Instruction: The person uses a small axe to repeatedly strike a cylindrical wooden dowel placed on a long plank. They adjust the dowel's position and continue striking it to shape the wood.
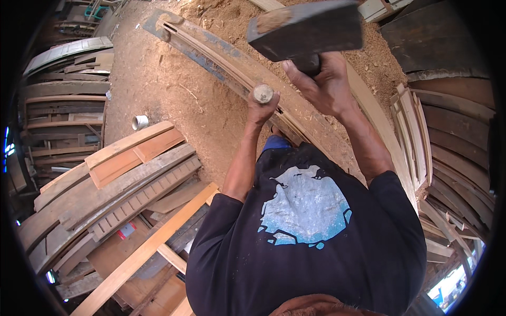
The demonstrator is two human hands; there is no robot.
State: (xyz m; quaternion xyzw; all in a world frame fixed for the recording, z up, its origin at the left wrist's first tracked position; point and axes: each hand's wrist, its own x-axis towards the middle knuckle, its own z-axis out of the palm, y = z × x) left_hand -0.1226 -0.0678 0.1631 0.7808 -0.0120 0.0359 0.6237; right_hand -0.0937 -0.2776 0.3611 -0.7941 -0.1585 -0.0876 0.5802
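Chisel (263, 94) blade hidden in left hand (262, 109) fist; right hand (322, 84) grips mallet (308, 29).

Stacked planks (113, 184), a white cup (139, 122) (on sawdust).

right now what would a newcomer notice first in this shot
The big dark mallet raised at top centre, gripped by the right hand, draws the eye first. Just below it the left hand holds a round-topped wooden tool handle upright against a long grooved plank lying across the sawdust-covered floor. Stacked boards fill the left side.
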